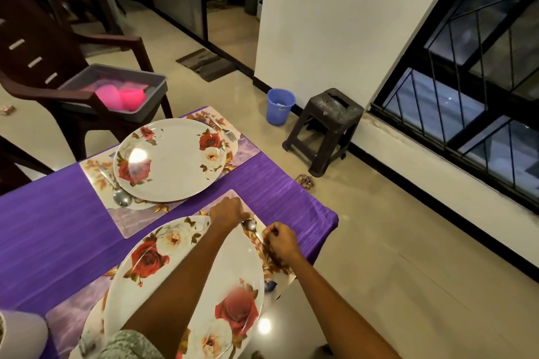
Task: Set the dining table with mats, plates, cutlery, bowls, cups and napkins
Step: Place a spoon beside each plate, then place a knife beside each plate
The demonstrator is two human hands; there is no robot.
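Note:
Two floral mats lie on the purple tablecloth [58, 213]. The far mat [248, 147] carries a rose-patterned plate [170, 160], a fork [223, 127] on its right and a spoon [118, 192] on its left. The near mat [131, 221] carries a second rose plate [186, 285]. A spoon [251, 227] lies on the near mat just right of this plate. My right hand [281, 243] pinches the spoon's handle. My left hand [226, 211] reaches across the plate, its curled fingers at the spoon's bowl end.
A grey tub [157, 87] with pink cups [121, 99] sits on a brown chair [38, 67] beyond the table. A dark stool [323, 128] and a blue bucket [280, 106] stand on the floor to the right. A white object [20, 335] sits at the near left.

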